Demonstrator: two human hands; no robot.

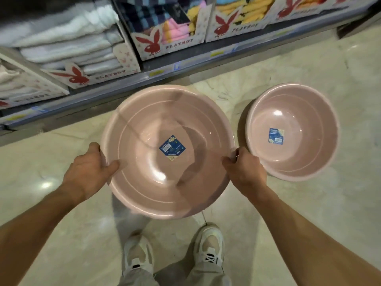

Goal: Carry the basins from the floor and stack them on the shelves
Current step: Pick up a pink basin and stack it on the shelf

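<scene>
Head view, looking down: a large pink basin (pixel 168 151) is held above the pale floor (pixel 61 203), gripped at its rim on both sides. A second, smaller pink basin (pixel 292 132) sits on the floor to the right, just beside the right hand (pixel 245 172) and apart from the held one. Shelves (pixel 165 65) stocked with folded towels (pixel 66 40) in printed display boxes (pixel 171 46) run across the far side. Two pale shoes (pixel 173 254) are seen near the bottom edge.

Risks, as judged: the basin is wide and smooth, and it is held only at its near half, so its far edge could dip and the rim could slide out of the grip. The towel shelves look full, so the basin could be knocked against a box front if it is lifted in carelessly. The smaller basin could be kicked on a step to the right.

The left hand (pixel 90 168) is closed on the left rim, its thumb (pixel 112 165) lying inside the bowl and the other fingers hidden beneath. The right hand is likewise clamped on the right rim, thumb inside, fingers curled under and out of sight.
</scene>
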